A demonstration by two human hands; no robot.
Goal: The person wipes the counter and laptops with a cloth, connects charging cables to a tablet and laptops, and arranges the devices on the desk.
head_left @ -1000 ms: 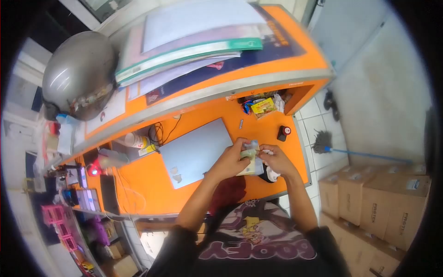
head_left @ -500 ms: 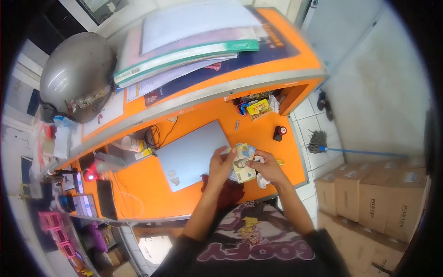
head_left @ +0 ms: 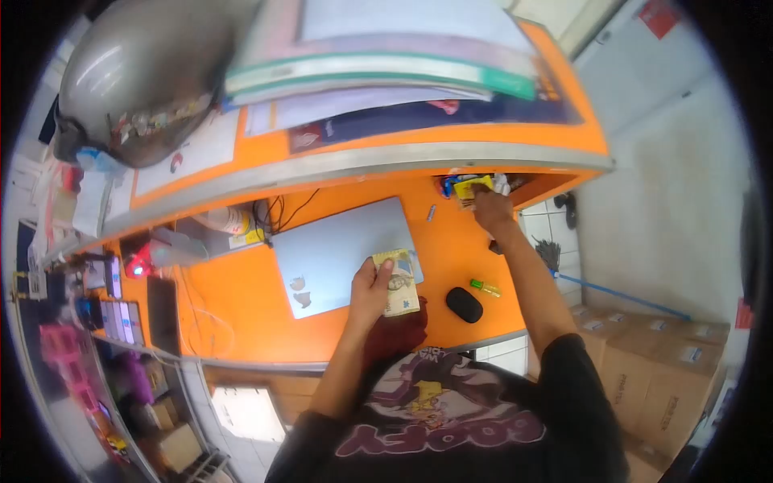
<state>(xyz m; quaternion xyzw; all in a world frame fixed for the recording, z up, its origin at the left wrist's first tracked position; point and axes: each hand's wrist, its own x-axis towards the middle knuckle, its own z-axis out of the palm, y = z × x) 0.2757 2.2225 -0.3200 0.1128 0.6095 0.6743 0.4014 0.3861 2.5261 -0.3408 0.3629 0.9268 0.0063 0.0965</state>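
My left hand (head_left: 370, 291) is closed on a few folded banknotes (head_left: 401, 282), its thumb across their front. It holds them over the right edge of a closed grey laptop (head_left: 346, 253). My right hand (head_left: 491, 211) reaches under the shelf at the desk's back right. Its fingers lie over a yellow pack (head_left: 465, 190); they are blurred, and I cannot tell whether they grip it. White crumpled paper (head_left: 502, 183) sits just beyond that hand. A black oval case (head_left: 464, 305) and a small green-capped bottle (head_left: 485, 287) lie on the desk between my arms.
Papers and folders (head_left: 378, 72) are stacked on the orange shelf top, beside a grey helmet (head_left: 145, 72). A small battery-like stick (head_left: 431, 212) lies right of the laptop. Dark red cloth (head_left: 398, 334) hangs at the desk's front edge. Cardboard boxes (head_left: 660, 378) stand at the right.
My right hand has let go of the banknotes and moved up and away to the yellow pack. The notes stay in my left hand. White crumpled paper near my right hand no longer shows there.
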